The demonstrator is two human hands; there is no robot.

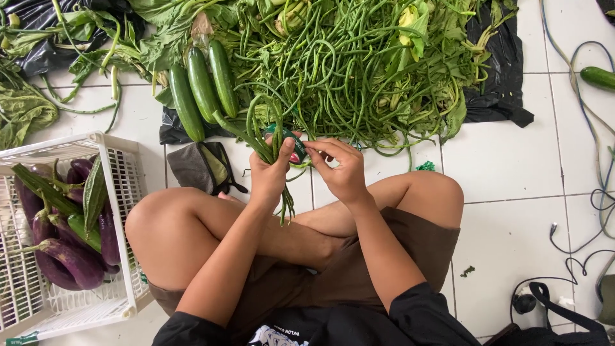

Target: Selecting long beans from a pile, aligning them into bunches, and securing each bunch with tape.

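Here, two hands work on one bunch of long beans above the white tile floor [512, 186].

The left hand [272, 170] is closed tight around the bunch of long beans [259, 131], holding it up over the knees. The right hand [343, 170] pinches a small green roll of tape [291, 146] that touches the bunch. A big pile of long beans [359, 70] lies on black plastic [506, 77] at the top edge of the floor. Three cucumbers [202, 83] lie side by side just left of the pile, and one more cucumber [599, 77] sits at the right edge. One white basket [122, 211] at the left edge holds purple eggplants [70, 263]; I cannot count them.
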